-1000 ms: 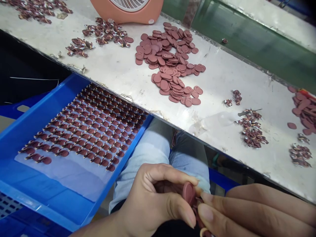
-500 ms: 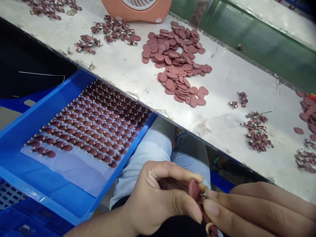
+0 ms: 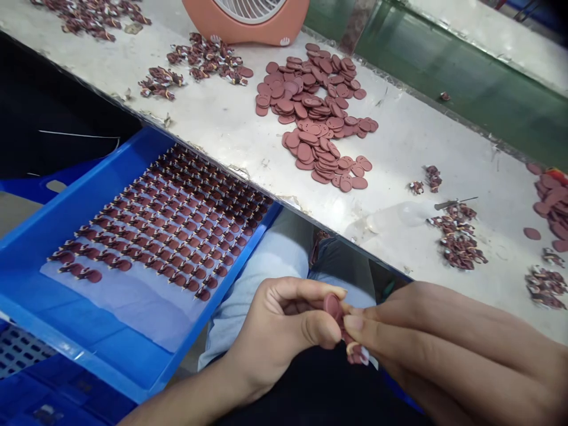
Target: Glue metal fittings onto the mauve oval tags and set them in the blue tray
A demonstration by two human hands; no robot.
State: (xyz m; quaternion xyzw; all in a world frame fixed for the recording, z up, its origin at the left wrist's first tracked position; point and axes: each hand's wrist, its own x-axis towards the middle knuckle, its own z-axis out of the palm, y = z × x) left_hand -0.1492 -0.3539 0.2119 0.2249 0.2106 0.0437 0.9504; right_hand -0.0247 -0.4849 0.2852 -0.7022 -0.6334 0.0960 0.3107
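Above my lap, my left hand [image 3: 284, 331] is closed on a reddish-brown oval base [image 3: 332, 306], pinched between thumb and fingers. My right hand [image 3: 426, 337] is closed on a small brown figurine [image 3: 355, 352] with white and yellowish parts, its fingertips right against the base. The figurine hangs below my fingers; where it meets the base is mostly covered by my fingertips. Left of my hands, a blue tray [image 3: 106, 364] holds rows of figurines on oval bases, standing on a pale sheet [image 3: 128, 305].
The white table [image 3: 231, 124] bears a heap of oval bases [image 3: 310, 112], several figurine piles [image 3: 461, 242] and an orange fan [image 3: 248, 26]. A thin pointed tool [image 3: 455, 203] lies by the right pile. The table's edge runs diagonally above my lap.
Both hands have moved up and slightly left together, still holding the base and figurine. More of the figurine's lower end now shows under my right fingers.
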